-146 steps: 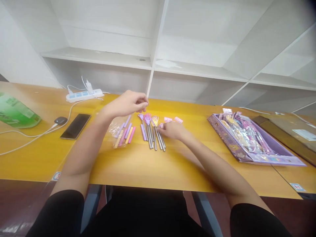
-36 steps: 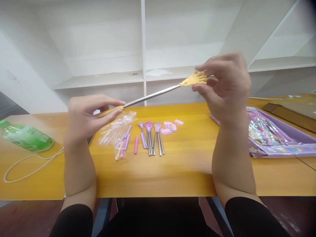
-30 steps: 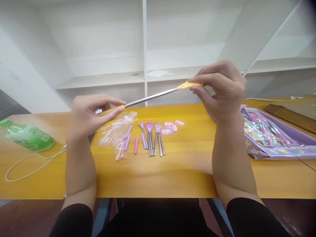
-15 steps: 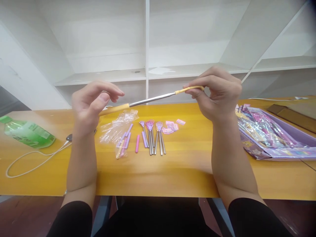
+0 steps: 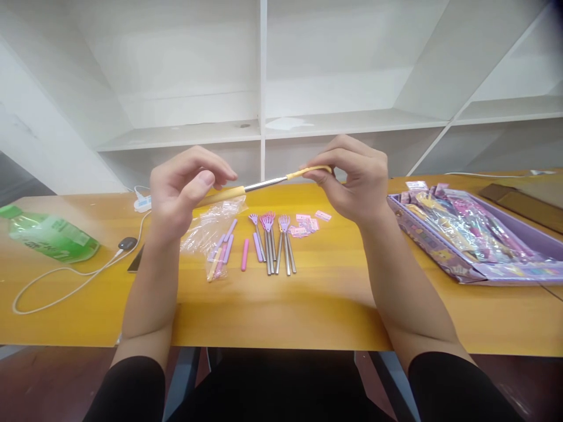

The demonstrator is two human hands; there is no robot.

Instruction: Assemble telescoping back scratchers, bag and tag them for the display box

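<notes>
Between my hands, above the table, is a telescopic back scratcher [image 5: 264, 184] with a yellow grip, a silver rod and a yellow head. My left hand [image 5: 173, 187] is closed round the grip at its left end. Thumb and fingers of my right hand [image 5: 354, 179] pinch the head, partly hiding it. Below lie several back scratchers [image 5: 267, 221] with pink or purple claw heads and bare metal rods. Beside them are a pink grip sleeve [image 5: 244, 255] and a purple grip sleeve [image 5: 257, 247]. More sleeves lie among clear plastic bags [image 5: 197, 231]. Small pink cards [image 5: 323, 216] are scattered to the right.
On the right stands a purple display box [image 5: 440, 258] of bagged back scratchers. A green bottle [image 5: 53, 237] lies on its side at the left, near a white cable [image 5: 65, 309] and a small black device [image 5: 127, 243]. White shelving [image 5: 263, 88] rises behind the table.
My hands have come closer together, the right one moving left and the left one slightly right. Less of the silver rod shows, so the back scratcher is shorter.
</notes>
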